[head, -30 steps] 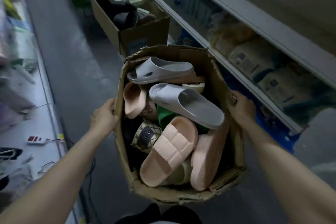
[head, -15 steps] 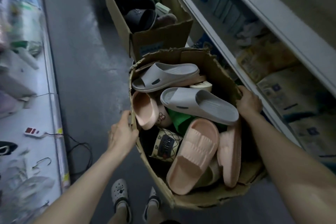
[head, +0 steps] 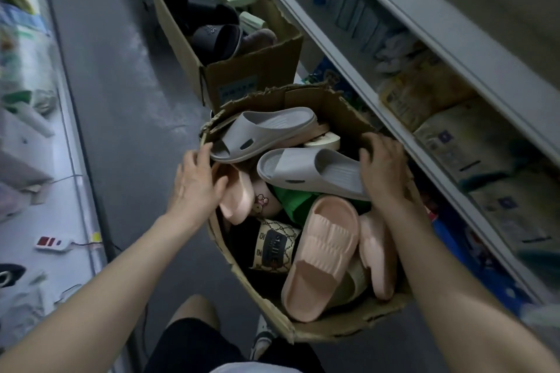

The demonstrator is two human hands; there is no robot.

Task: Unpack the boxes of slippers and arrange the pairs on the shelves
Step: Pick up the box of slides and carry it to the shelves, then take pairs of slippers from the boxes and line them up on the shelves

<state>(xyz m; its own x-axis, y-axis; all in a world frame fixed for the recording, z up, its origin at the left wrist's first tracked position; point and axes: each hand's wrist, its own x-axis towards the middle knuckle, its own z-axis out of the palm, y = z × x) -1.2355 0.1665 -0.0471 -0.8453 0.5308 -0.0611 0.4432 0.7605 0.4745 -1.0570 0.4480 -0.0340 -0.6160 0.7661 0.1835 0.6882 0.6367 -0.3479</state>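
A torn cardboard box (head: pixel 327 327) sits in the aisle between the person's two arms, packed with slippers. The left hand (head: pixel 194 188) lies at the box's left rim, its fingers (head: pixel 219 188) touching a slipper (head: pixel 235 200) just inside. The right hand (head: pixel 383 166) lies at the right rim, its fingers (head: pixel 365 154) on the heel end of a slipper (head: pixel 309 171) lying crosswise. Beyond both sets of fingers another slipper (head: pixel 263 133) rests on top, toward the box's far wall. Nearer the person than the fingers, two slippers (head: pixel 324 254) lie lengthwise side by side, a patterned one (head: pixel 274 247) to their left. Farther down the floor (head: pixel 121 94), a second box (head: pixel 242 76) of slippers stands touching or just behind the first. Shelves (head: pixel 424 30) run along the right, stocked with packages; a low ledge (head: pixel 69 191) runs along the left.
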